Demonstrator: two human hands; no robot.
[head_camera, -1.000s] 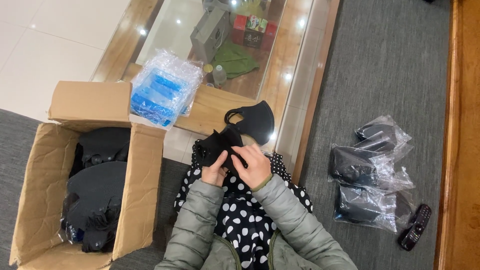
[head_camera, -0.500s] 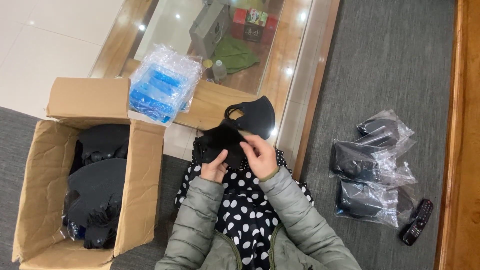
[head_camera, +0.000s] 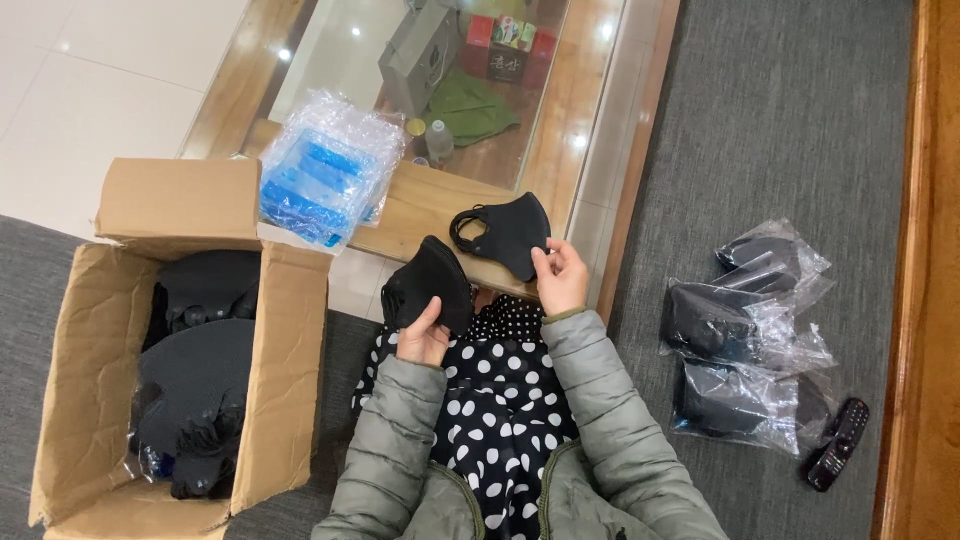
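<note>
My left hand (head_camera: 424, 340) grips a stack of folded black face masks (head_camera: 429, 286) held up above my lap. My right hand (head_camera: 561, 279) pinches the lower edge of a single black face mask (head_camera: 508, 235) that lies on the wooden edge of the glass-topped table (head_camera: 432, 205). Both arms wear grey-green padded sleeves. A black fabric with white dots (head_camera: 490, 400) covers my lap below the hands.
An open cardboard box (head_camera: 110, 350) with several black masks inside stands at my left. A clear bag of blue packets (head_camera: 325, 180) rests on the table corner. On the grey carpet at my right lie clear bags of black masks (head_camera: 745, 345) and a dark phone (head_camera: 838, 444).
My hands have parted: the left now holds the mask stack apart, and the right has moved right to the single mask on the table edge.
</note>
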